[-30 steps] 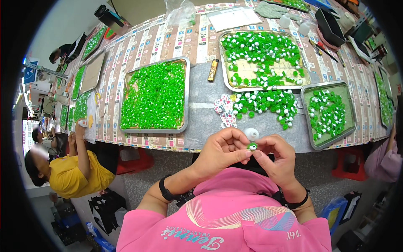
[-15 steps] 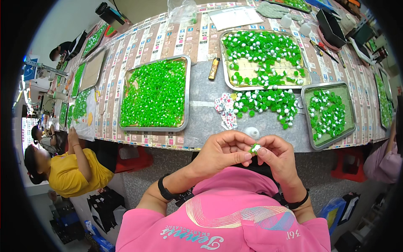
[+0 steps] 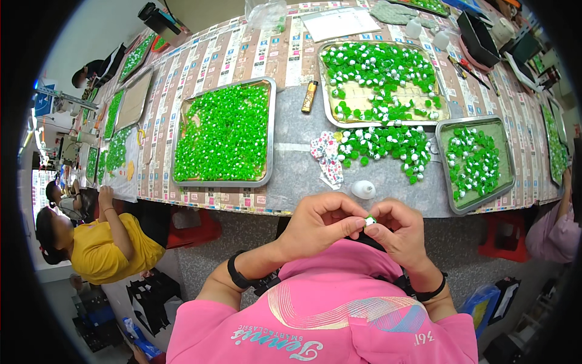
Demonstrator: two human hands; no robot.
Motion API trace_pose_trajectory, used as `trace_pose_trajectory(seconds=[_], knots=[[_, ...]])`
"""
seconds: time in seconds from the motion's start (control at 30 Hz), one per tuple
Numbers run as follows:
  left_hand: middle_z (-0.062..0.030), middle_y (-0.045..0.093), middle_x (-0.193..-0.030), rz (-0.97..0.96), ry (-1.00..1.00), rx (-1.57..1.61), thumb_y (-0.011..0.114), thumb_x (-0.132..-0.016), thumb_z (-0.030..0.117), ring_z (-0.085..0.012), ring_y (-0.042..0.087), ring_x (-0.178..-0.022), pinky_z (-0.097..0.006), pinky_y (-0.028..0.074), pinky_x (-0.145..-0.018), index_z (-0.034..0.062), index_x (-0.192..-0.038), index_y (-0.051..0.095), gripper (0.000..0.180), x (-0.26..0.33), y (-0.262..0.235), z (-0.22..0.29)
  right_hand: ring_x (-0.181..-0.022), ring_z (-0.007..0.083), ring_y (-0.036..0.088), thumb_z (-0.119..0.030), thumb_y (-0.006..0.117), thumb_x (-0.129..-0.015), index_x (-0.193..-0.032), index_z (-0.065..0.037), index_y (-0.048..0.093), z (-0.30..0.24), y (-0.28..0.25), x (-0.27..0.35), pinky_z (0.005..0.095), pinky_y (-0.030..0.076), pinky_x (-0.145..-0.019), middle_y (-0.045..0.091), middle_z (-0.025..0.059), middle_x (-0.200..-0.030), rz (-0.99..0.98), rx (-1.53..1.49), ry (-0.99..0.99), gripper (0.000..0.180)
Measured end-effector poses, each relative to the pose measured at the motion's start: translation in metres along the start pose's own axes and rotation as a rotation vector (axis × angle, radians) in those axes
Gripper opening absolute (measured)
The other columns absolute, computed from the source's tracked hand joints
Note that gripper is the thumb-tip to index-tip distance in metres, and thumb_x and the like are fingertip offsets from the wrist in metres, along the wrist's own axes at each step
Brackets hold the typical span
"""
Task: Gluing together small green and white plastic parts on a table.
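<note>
Close to my chest, in front of the table edge, both hands pinch one small green-and-white piece [image 3: 370, 221] with a dark dot on its white part. My left hand [image 3: 318, 225] grips it from the left with thumb and fingers. From the other side my right hand [image 3: 400, 233] closes on it, thumb below and index finger above. Just beyond the fingertips a small white bottle [image 3: 363, 190] lies on the table. Past it spreads a loose pile of similar green-and-white pieces [image 3: 388, 147], beside a patterned cloth [image 3: 326, 156].
Metal trays of green pieces stand left [image 3: 272, 133], at the back [image 3: 324, 100] and right [image 3: 512, 182]. A lighter [image 3: 309, 97] lies between two trays. Pliers-like tools [image 3: 470, 73] and a black bin [image 3: 478, 41] sit far right. A person in yellow [image 3: 109, 246] works at left.
Both hands have drawn slightly toward me, so more of the white bottle shows. The piece has turned between the fingers.
</note>
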State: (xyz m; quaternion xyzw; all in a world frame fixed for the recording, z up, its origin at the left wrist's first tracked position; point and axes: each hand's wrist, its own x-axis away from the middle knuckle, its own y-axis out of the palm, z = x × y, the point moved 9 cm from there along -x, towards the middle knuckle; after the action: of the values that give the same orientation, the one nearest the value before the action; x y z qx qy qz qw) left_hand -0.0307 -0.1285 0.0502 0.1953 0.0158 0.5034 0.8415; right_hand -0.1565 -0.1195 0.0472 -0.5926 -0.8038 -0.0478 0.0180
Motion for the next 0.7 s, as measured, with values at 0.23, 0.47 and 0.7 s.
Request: trace_pose_trajectory(seconds=[0.23, 0.47, 0.7], knots=[[-0.0063, 0.061, -0.087, 0.034, -0.003, -0.084, 0.057, -0.090, 0.001, -0.0086, 0.060, -0.075, -0.021, 0.051, -0.066, -0.0038, -0.097, 0.059, 0.009, 0.001, 0.003, -0.004, -0.058, 0.0116, 0.054, -0.022, 0.067, -0.086, -0.089, 0.000, 0.062, -0.009, -0.001, 0.004, 0.0236, 0.043, -0.052, 0.059, 0.0069, -0.078, 0.087, 0.222, -0.159, 0.023], [-0.0060, 0.061, -0.087, 0.043, -0.085, 0.057, 0.057, -0.090, 0.001, -0.0083, 0.059, -0.074, -0.021, 0.050, -0.066, -0.0036, -0.097, 0.058, 0.009, 0.003, 0.002, -0.017, -0.053, 0.0082, 0.055, -0.025, 0.063, -0.089, -0.092, 0.003, 0.061, 0.001, 0.003, 0.008, 0.0203, 0.042, -0.045, 0.059, 0.0069, -0.079, 0.087, 0.045, -0.120, 0.028], [-0.0065, 0.061, -0.086, 0.033, -0.101, 0.160, 0.057, -0.090, 0.002, -0.0087, 0.059, -0.072, -0.023, 0.052, -0.068, -0.0030, -0.096, 0.058, 0.008, 0.002, 0.001, -0.024, -0.058, 0.0096, 0.059, -0.020, 0.060, -0.092, -0.095, 0.005, 0.059, 0.013, 0.007, 0.009, 0.0198, 0.047, -0.047, 0.060, 0.0084, -0.085, 0.068, -0.111, -0.055, 0.025]])
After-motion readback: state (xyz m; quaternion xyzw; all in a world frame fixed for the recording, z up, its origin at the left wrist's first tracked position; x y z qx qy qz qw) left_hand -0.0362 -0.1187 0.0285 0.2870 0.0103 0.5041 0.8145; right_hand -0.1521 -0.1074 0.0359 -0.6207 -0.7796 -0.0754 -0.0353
